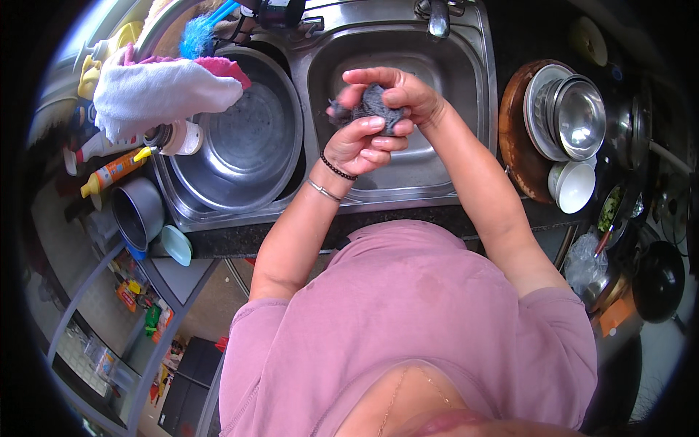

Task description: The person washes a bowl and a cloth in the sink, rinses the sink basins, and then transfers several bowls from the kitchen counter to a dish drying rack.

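A crumpled dark grey cloth [380, 104] is bunched between my two hands, above the right basin of a stainless steel sink [415, 188]. My left hand [363, 143], with a beaded bracelet and a metal bangle at its wrist, grips the cloth from below. My right hand [407, 93] holds its upper side with curved fingers. Both hands look wet. Behind them, the faucet [438, 22] stands at the sink's back edge. A large metal basin [246, 125] rests in the left side of the sink.
A white towel [164, 93] hangs at the left near a spray bottle [104, 146] and a grey pot [137, 210]. To the right, a round wooden board [513, 131] bears plates and metal bowls [581, 117], with white bowls [576, 187] at its edge.
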### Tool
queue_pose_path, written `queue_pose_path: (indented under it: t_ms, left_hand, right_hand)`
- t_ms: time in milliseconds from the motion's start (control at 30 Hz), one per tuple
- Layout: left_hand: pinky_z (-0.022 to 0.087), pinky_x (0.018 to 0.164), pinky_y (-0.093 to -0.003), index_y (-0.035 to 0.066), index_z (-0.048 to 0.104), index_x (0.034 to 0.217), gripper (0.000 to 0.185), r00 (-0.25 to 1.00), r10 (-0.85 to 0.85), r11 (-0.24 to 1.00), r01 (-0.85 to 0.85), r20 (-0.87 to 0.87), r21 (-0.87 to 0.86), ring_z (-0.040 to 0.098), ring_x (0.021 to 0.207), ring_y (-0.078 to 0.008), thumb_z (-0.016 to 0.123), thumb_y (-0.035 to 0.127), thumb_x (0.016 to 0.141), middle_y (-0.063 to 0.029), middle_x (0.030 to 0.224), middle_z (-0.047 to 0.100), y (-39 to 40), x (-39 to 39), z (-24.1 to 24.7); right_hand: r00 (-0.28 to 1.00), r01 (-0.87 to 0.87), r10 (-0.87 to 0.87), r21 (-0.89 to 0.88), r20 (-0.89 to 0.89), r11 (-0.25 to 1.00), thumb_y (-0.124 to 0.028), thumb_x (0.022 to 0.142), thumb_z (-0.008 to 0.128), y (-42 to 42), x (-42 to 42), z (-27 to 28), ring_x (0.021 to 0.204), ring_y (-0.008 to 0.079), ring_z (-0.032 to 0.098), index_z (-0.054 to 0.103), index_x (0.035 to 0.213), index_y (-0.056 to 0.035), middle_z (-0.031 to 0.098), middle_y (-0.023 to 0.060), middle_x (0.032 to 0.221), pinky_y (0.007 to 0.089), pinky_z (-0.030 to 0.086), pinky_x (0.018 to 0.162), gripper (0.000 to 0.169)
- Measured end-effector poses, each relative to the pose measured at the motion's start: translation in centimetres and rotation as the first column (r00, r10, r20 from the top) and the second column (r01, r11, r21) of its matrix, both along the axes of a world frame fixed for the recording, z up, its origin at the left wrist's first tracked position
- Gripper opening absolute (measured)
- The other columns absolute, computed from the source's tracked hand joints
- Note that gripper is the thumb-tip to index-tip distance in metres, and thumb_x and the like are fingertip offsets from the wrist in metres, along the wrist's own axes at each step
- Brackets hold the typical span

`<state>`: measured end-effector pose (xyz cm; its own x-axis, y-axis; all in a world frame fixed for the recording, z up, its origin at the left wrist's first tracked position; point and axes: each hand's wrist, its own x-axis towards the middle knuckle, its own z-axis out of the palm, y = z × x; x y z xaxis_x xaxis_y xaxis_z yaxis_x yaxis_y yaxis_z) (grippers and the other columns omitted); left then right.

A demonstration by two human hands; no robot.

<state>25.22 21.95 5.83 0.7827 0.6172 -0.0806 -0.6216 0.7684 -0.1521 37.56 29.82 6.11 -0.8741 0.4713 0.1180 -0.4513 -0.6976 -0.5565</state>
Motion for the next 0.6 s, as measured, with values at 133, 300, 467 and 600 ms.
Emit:
queue_pose_path:
  t_ms: [133,300,467,600]
  left_hand:
    - [0.024,0.040,-0.0117,0.007,0.041,0.108,0.033,0.985,-0.131,0.990,0.136,-0.116,0.040,0.030,0.057,-0.0028,0.060,0.020,0.084,0.0019,0.076,0.035,0.8,-1.2,-0.7]
    - [0.017,0.037,-0.0164,0.014,0.043,0.075,0.019,0.672,-0.256,0.932,0.363,-0.694,0.008,0.023,0.044,-0.0022,0.050,0.026,0.088,0.0092,0.055,0.027,2.4,-1.6,-2.5]
    - [0.025,0.037,-0.0257,0.009,0.048,0.077,0.014,-0.005,0.215,0.885,0.424,-0.976,0.193,0.037,0.043,-0.0103,0.049,0.019,0.085,0.0016,0.056,0.044,1.6,1.1,-6.7]
    - [0.044,0.074,-0.0407,0.003,0.059,0.095,0.027,-0.269,0.628,0.674,0.656,-0.730,0.339,0.057,0.085,-0.0359,0.048,0.025,0.083,-0.0202,0.089,0.061,-1.1,1.1,-16.2]
  right_hand:
    - [0.951,-0.089,0.015,0.226,0.309,0.970,-0.016,0.084,0.054,1.7,-1.0,0.8,0.060,0.0067,0.049,0.059,0.110,-0.0021,0.056,0.0015,0.067,0.0212,0.044,0.057,0.030]
    - [0.786,-0.143,-0.216,0.509,0.580,0.849,-0.022,0.086,0.053,2.2,-3.0,-0.7,0.052,0.0051,0.039,0.063,0.095,-0.0019,0.047,-0.0022,0.058,0.0209,0.034,0.048,0.024]
    - [0.341,-0.108,-0.751,0.818,0.565,0.566,-0.021,0.087,0.045,0.0,-4.1,-7.8,0.077,0.0376,0.058,0.060,0.087,-0.0011,0.061,0.0209,0.079,0.0435,0.047,0.066,0.025]
    - [0.106,-0.214,-0.722,0.725,0.684,0.655,-0.019,0.087,0.041,-2.1,-4.5,-9.5,0.083,0.0412,0.057,0.057,0.087,0.0003,0.059,0.0260,0.085,0.0466,0.046,0.074,0.025]
